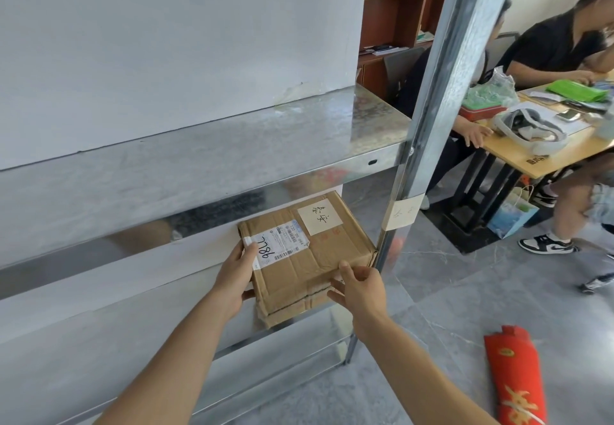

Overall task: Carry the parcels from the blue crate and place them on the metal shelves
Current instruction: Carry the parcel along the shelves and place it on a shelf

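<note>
A flat brown cardboard parcel (pixel 307 255) with a white shipping label and a handwritten note lies on a lower level of the metal shelves (pixel 212 145), at its right end beside the upright post. My left hand (pixel 234 273) grips the parcel's left edge, thumb on the label. My right hand (pixel 360 286) holds its near right corner with the fingers curled around it. The parcel's near end sticks out over the shelf's front edge. The blue crate is out of view.
The steel upright post (pixel 442 98) with a paper tag stands just right of the parcel. A red padded bag (pixel 513 378) lies on the grey tile floor. Two people sit at a wooden table (pixel 545 155) to the right. A bookcase (pixel 398 15) stands behind.
</note>
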`<state>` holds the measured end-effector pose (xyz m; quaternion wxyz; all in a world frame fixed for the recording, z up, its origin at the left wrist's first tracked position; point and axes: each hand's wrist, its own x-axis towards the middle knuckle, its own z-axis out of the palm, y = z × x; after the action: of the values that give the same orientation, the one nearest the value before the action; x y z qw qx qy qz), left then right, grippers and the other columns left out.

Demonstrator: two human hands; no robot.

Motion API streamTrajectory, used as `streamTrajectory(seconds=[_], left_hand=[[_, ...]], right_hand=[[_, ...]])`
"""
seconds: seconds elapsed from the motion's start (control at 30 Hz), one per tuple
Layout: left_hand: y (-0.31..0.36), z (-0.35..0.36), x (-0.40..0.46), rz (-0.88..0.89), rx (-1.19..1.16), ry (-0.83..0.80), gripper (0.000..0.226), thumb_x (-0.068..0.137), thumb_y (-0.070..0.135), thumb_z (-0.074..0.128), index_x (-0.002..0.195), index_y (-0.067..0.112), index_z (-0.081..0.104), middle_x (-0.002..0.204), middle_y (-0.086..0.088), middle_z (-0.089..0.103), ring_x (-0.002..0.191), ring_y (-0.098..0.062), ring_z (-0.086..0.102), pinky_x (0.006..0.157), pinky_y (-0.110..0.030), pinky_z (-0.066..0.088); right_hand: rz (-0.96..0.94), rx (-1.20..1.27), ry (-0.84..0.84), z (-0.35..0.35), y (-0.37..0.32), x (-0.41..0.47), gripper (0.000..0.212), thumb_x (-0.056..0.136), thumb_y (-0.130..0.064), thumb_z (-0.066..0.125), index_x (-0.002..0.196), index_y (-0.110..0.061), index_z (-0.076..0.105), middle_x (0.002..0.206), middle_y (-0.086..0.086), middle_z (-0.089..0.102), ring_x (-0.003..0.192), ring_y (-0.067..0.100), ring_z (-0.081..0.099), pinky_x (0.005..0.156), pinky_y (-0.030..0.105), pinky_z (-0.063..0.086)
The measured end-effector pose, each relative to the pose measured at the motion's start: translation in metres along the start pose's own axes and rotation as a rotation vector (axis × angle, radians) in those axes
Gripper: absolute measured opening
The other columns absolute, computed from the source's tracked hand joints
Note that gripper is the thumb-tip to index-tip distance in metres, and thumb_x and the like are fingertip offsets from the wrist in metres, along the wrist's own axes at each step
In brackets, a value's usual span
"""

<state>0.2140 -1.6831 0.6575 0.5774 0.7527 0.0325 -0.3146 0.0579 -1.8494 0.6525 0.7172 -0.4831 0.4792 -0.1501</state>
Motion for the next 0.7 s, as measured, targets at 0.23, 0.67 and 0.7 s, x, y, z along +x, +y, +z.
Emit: streamTrajectory(seconds=[0.23,0.67,0.7], left_hand=[[0.001,-0.001,-0.005,-0.005,0.013,-0.02,0.035,0.103,0.058,0.045,0.135,0.05,0.057,0.123,0.0,0.076,0.113,-0.03,0.068,0.09,-0.051,0.059],[0.013,-0.011,-0.039,-0.012,-0.228,0.169,0.059,0.106,0.056,0.043,0.158,0.029,0.039,0.167,-0.006,0.038,0.153,-0.03,0.033,0.12,-0.059,0.027],[0.015,-0.017,-0.045,-0.003,-0.28,0.183,0.06,0.106,0.053,0.044,0.159,0.027,0.038,0.169,-0.006,0.035,0.154,-0.03,0.032,0.121,-0.059,0.026]], right_hand=[[0.014,0.011,-0.01,-0.002,-0.005,-0.001,0.027,0.1,-0.025,0.068,0.117,-0.008,0.056,0.114,0.011,0.069,0.097,0.026,0.075,0.089,0.051,0.065],[-0.01,-0.216,-0.157,-0.022,-0.047,-0.011,0.046,0.104,-0.052,0.05,0.135,-0.018,0.054,0.12,0.005,0.063,0.098,0.029,0.071,0.072,0.041,0.064],[-0.05,-0.228,-0.183,-0.021,-0.054,-0.013,0.046,0.105,-0.051,0.048,0.136,-0.019,0.056,0.124,0.005,0.065,0.099,0.028,0.071,0.073,0.04,0.063]])
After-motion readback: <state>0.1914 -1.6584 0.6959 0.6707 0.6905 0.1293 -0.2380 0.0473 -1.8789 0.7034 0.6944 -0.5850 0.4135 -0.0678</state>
